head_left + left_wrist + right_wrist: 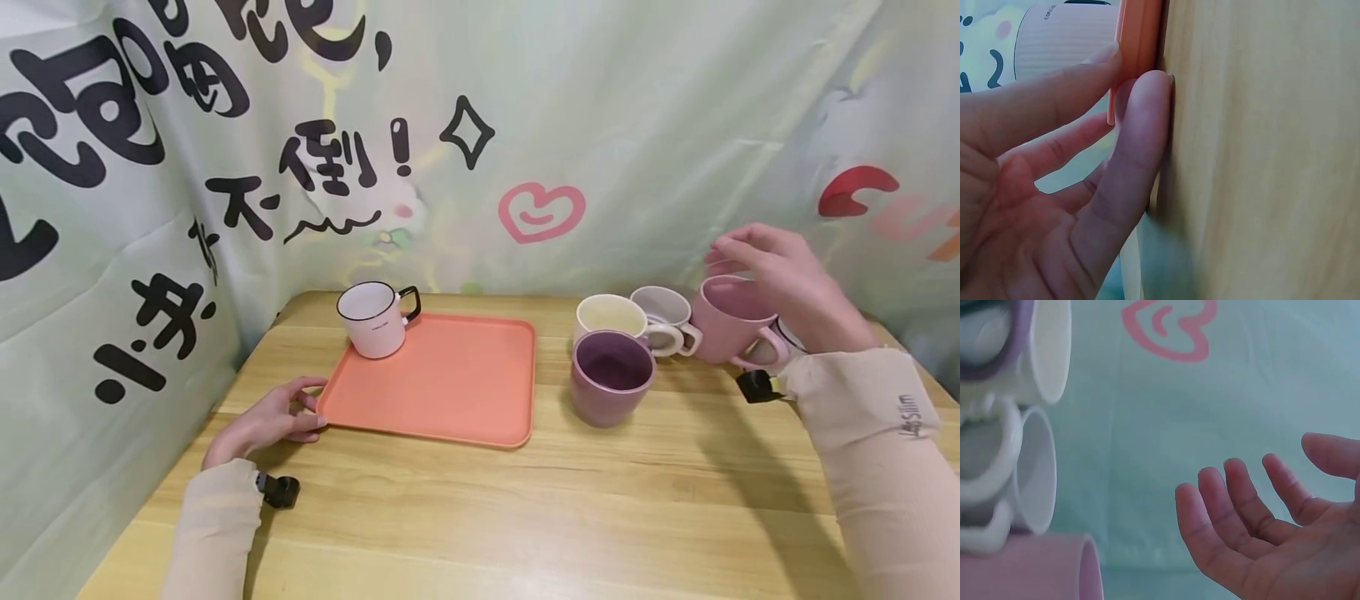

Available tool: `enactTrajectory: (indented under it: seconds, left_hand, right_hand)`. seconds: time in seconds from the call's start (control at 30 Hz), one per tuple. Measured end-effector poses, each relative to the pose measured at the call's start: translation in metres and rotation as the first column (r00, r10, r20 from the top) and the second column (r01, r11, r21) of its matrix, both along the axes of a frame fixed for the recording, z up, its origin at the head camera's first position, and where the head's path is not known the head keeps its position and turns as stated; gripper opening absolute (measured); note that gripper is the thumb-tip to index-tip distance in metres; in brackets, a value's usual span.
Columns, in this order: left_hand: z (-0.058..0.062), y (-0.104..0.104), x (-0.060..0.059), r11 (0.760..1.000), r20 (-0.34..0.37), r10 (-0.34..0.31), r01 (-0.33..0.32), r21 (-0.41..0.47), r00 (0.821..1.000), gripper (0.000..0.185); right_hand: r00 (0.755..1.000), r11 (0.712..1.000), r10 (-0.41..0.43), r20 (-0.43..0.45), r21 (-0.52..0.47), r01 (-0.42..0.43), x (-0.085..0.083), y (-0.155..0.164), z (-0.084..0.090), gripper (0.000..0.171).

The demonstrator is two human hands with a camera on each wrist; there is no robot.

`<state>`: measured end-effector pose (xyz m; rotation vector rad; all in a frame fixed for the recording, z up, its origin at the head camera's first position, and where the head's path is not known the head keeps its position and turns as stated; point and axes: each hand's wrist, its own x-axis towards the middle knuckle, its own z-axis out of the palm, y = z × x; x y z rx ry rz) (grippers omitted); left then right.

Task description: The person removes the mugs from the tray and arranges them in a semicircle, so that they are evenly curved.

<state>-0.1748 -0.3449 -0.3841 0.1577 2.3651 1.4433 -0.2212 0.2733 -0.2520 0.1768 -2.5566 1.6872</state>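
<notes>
An orange tray (442, 383) lies on the wooden table (525, 517), with a white mug with a black handle (372, 321) standing in its far left corner. My left hand (281, 417) is at the tray's near left corner. In the left wrist view its thumb (1141, 125) and forefinger pinch the tray rim (1141, 31). My right hand (772, 267) hovers just above a pink mug (723, 325). Its fingers (1241, 506) are spread and relaxed and hold nothing.
To the right of the tray stand a purple mug (611, 379), a cream mug (609, 317) and a grey-white mug (663, 312), close together beside the pink one. A printed cloth backdrop (480, 125) closes off the table's far and left sides.
</notes>
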Motion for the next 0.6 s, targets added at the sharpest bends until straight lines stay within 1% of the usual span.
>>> enactTrajectory:
  seconds: [0.2,0.4,0.6]
  left_hand:
    - [-0.001,0.002,0.000,1.000,0.004,0.011,-0.011,-0.010,1.000,0.070]
    - [0.000,0.002,0.000,1.000,0.003,0.005,-0.005,-0.016,1.000,0.071]
    - [0.000,0.001,-0.001,1.000,0.008,0.005,-0.005,-0.008,1.000,0.071]
  right_hand:
    - [0.999,0.999,0.039,0.005,-0.020,-0.039,-0.010,-0.020,0.004,0.017]
    - [0.997,0.997,0.078,0.003,-0.023,-0.078,-0.017,-0.041,0.007,0.028]
    - [0.995,0.994,0.095,0.018,-0.048,-0.094,-0.022,-0.060,0.014,0.034]
